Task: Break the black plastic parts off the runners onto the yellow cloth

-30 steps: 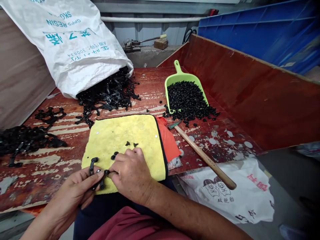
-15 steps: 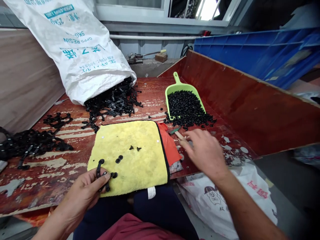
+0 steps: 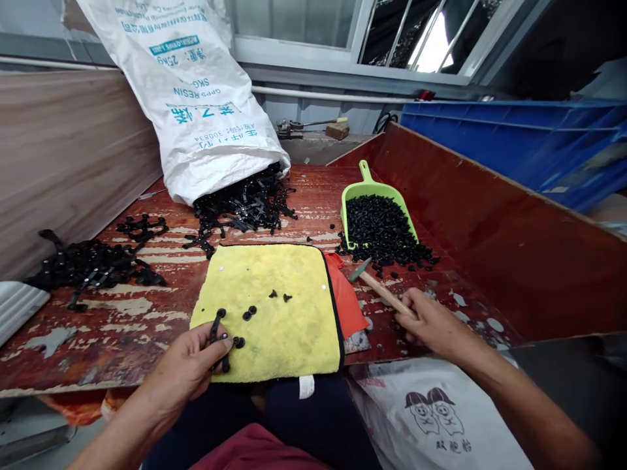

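Note:
My left hand (image 3: 198, 356) pinches a black plastic bracket (image 3: 217, 325) with round ends, over the lower left of the yellow cloth (image 3: 274, 267). Close to its fingertips lies a small round black piece (image 3: 239, 342). Several more small black pieces (image 3: 249, 313) rest on the cloth. My right hand (image 3: 431, 320) is closed round the wooden handle of a small hammer (image 3: 385, 292), to the right of the cloth. The hammer's greenish head points toward the upper left, near an orange cloth (image 3: 345, 297).
A green dustpan (image 3: 364, 171) holds a heap of small black pieces (image 3: 379, 225). A white sack (image 3: 215, 117) spills black brackets (image 3: 255, 199); another bracket pile (image 3: 93, 264) lies left. A red board (image 3: 470, 222) edges the right side, with a blue crate (image 3: 509, 140) behind.
My right hand, open above the hammer's handle before, now grips it. The hammer's head has shifted slightly. My left hand keeps the bracket, and the whole view has shifted.

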Motion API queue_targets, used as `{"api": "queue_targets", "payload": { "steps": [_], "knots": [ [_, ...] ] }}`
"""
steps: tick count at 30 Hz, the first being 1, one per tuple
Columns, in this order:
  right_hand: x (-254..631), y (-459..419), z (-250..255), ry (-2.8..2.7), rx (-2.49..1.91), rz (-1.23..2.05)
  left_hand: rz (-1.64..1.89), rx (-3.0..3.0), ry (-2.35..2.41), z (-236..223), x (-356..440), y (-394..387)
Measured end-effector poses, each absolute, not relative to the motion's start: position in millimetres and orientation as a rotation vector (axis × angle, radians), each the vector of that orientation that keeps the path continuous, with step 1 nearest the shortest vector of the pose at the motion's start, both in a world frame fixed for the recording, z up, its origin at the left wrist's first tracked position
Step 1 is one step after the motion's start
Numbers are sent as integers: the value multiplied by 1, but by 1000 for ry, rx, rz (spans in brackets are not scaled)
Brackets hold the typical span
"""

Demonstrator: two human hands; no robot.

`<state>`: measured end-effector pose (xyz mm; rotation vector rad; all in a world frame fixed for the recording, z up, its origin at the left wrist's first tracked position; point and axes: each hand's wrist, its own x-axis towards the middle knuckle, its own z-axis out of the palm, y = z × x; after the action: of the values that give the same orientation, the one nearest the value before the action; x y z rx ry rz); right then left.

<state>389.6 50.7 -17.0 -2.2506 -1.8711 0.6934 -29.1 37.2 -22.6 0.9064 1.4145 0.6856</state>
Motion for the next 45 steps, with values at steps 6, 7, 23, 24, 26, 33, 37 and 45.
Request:
{"api": "queue_targets", "payload": {
  "steps": [6, 7, 23, 24, 26, 33, 37, 45],
  "knots": [
    [332, 4, 18, -2022, -1741, 776, 644, 869, 1406, -19, -28, 41],
    [314, -3, 22, -2092, -1620, 866, 646, 863, 1410, -21, -29, 41],
    [222, -4, -3, -2286, -1316, 415, 655, 824, 1388, -5, -22, 41],
    [221, -4, -2, -2274, -1313, 415, 656, 823, 1392, -5, -22, 41],
    [217, -5, -1, -2283, -1320, 437, 661, 822, 1393, -4, -22, 40],
    [215, -2, 2, -2262, -1326, 531, 706, 778, 1399, -3, -21, 35],
    [214, -2, -4, -2294, -1358, 488, 712, 785, 1396, -4, -20, 36],
    [250, 13, 7, -2146, -1607, 374, 694, 806, 1360, -19, -30, 33]
  ]
}}
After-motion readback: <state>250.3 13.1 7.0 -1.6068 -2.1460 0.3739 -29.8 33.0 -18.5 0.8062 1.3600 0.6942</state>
